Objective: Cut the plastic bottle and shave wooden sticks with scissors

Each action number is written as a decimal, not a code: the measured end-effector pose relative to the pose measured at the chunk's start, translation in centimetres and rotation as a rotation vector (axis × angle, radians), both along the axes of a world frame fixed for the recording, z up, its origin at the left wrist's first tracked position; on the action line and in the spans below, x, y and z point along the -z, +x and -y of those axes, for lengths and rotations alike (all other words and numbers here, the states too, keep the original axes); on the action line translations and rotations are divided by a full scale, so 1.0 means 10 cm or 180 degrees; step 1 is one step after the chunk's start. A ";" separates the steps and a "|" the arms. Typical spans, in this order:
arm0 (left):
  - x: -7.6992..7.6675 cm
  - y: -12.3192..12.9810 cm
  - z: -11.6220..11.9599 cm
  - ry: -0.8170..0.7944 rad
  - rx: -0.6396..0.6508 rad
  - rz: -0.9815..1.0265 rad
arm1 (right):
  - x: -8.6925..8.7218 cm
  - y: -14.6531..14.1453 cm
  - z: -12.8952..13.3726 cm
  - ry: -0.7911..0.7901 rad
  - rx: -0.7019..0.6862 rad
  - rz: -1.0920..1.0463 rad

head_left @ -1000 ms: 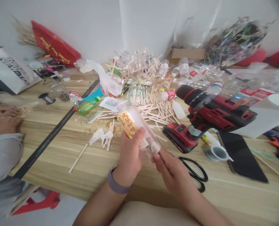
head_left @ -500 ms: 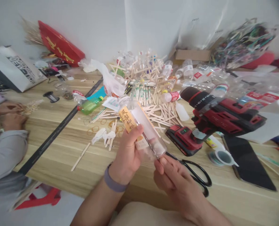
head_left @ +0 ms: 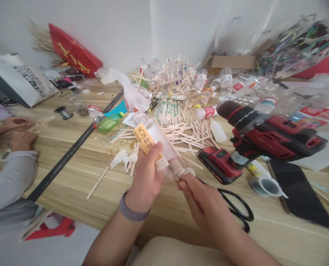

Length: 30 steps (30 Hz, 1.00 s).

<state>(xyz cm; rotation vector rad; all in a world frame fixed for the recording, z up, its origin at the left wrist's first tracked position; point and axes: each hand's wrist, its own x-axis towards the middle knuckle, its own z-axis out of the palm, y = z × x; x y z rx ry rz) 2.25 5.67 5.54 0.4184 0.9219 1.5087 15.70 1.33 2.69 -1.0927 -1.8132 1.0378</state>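
Observation:
My left hand (head_left: 148,171), with a purple band at the wrist, is wrapped round a clear plastic bottle (head_left: 167,142) with an orange-yellow label. The bottle is tilted, its neck pointing away from me and its base toward my right hand. My right hand (head_left: 204,197) is closed at the base, fingers pinched together. A thin, dark, metallic-looking sliver shows at those fingertips against the bottle; most of it is hidden, so its kind is unclear. Black-handled scissors (head_left: 238,207) lie on the table just beyond my right hand, their blades partly covered.
A red cordless drill (head_left: 264,136) stands on the right, near a phone (head_left: 300,192) and a wire spool (head_left: 267,186). Wooden sticks (head_left: 186,135) and plastic bottles pile up at the back. At left, another person's hands (head_left: 21,133) work beside a green bottle (head_left: 110,122).
The bottle and my left hand have shifted slightly left. My right fingers have moved a little left and up along the bottle's base, and the hand has turned more knuckles-up. The view has shifted slightly.

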 end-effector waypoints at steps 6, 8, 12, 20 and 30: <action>-0.02 -0.02 -0.01 -0.0041 0.0006 0.0163 | -0.02 0.00 0.04 0.0189 0.0030 0.0122; -0.03 -0.01 -0.01 0.0014 0.0154 0.0310 | -0.04 -0.02 0.07 -0.1148 -0.0386 -0.1138; -0.04 -0.01 0.00 0.0273 0.0190 0.0525 | -0.04 -0.05 0.07 -0.2886 -0.1119 -0.3223; -0.05 0.00 0.02 0.0506 0.0599 0.0439 | -0.12 -0.03 0.00 -0.3141 -0.1898 -0.3045; -0.01 -0.06 -0.02 -0.0132 -0.0115 0.0244 | -0.01 0.04 -0.06 0.1809 0.0526 0.1436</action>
